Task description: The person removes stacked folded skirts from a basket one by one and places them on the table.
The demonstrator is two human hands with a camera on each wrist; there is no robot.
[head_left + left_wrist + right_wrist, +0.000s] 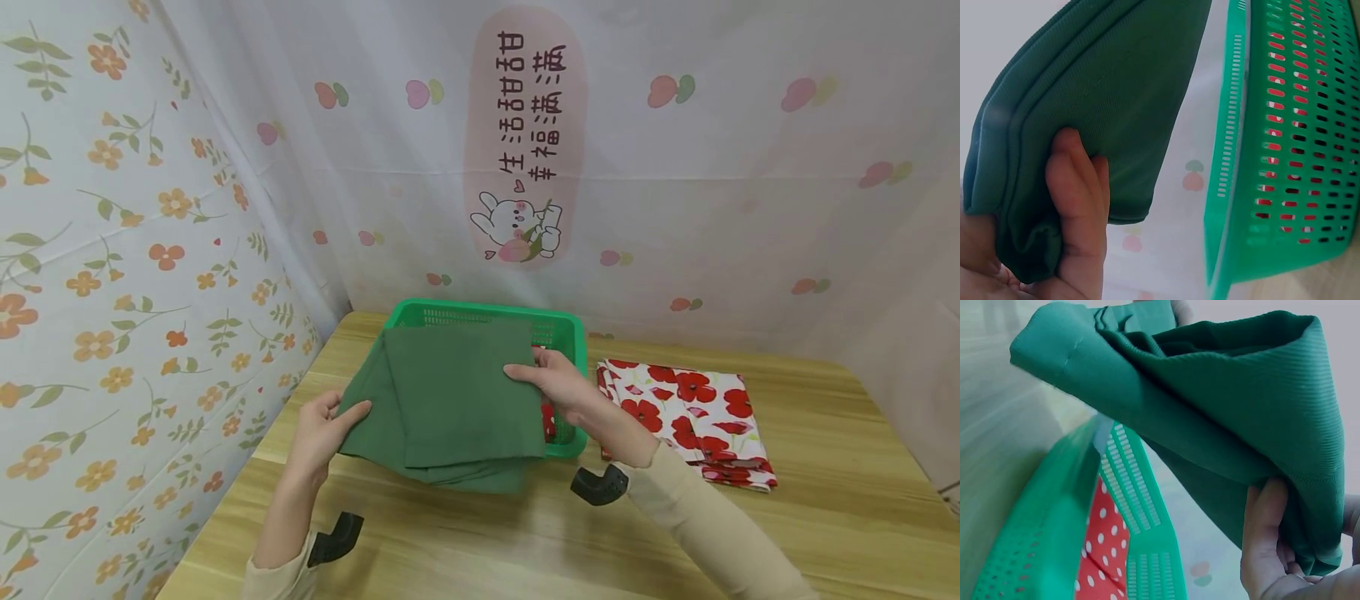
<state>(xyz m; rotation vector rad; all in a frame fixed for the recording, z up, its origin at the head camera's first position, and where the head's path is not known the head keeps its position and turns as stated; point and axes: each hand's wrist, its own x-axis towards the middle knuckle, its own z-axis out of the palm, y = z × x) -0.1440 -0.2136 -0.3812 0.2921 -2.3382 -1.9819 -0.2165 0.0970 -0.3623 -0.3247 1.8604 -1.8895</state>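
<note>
Folded green ribbed cloth (465, 396) hung over a perforated green plastic basket (480, 309), centre of my head-view frame, where I saw the left hand (320, 427) and right hand (562, 385) pinching the cloth's opposite edges.

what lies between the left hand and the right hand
The folded green cloth, gripped at opposite sides by the left hand and right hand; the head view shows it.
</note>
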